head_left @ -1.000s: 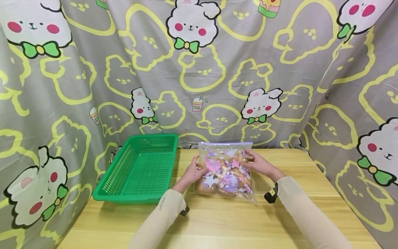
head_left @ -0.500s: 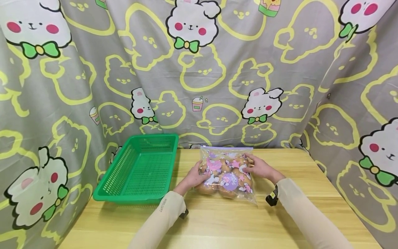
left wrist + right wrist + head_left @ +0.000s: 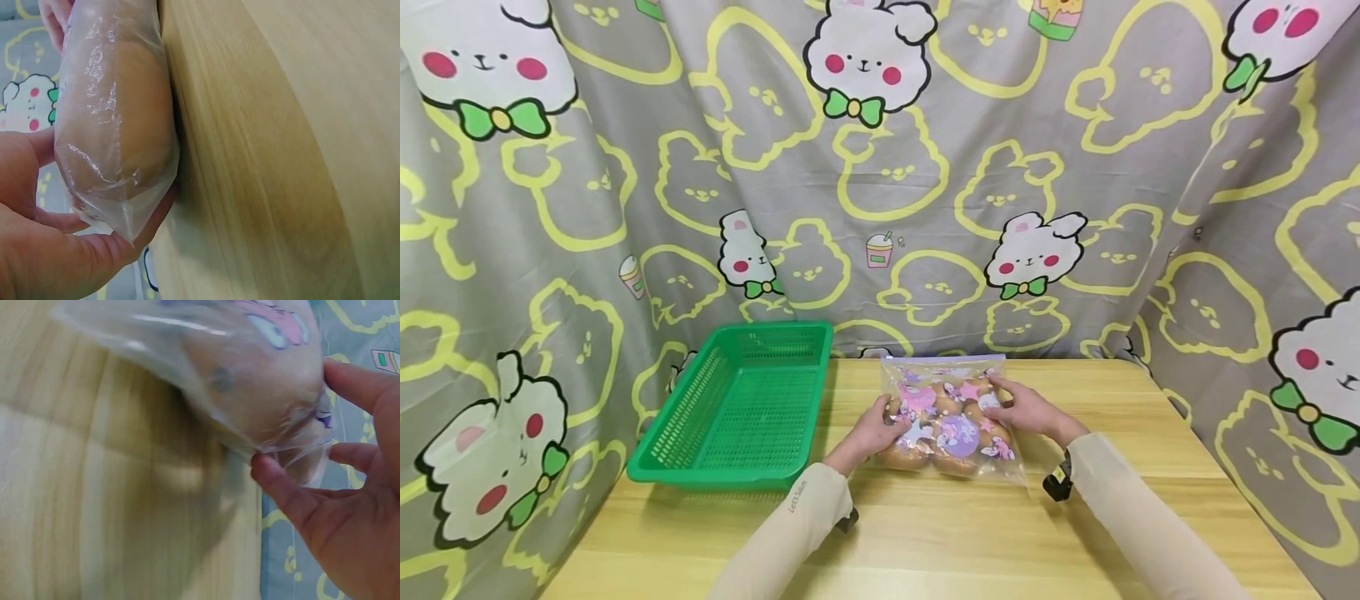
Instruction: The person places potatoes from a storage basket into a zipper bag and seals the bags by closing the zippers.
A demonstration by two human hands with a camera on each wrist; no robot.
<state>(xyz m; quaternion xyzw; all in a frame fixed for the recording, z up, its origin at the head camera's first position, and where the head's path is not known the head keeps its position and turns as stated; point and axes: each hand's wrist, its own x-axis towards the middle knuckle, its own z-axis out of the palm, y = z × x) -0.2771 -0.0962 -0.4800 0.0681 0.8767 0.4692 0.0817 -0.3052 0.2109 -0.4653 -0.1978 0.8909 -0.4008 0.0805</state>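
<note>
A clear zip bag [image 3: 958, 433] with pink and purple cartoon prints is near the middle of the wooden table. Several round brown buns [image 3: 140, 112] fill it, and its purple zip strip lies along the far side. My left hand [image 3: 877, 431] grips the bag's left edge, with fingers on both faces of the plastic in the left wrist view. On the opposite edge, my right hand [image 3: 1028, 408] holds the bag between thumb and fingers. Whether its underside touches the table cannot be told.
A green plastic basket [image 3: 658, 417] with slotted walls stands on the table [image 3: 940, 542] to the left of the bag. Patterned grey curtains [image 3: 917, 200] close off the back and both sides.
Over the last second the bag's zip edge has sunk lower, and the bag lies flatter between my hands. Both hands keep their hold on its sides. The basket has stayed put.
</note>
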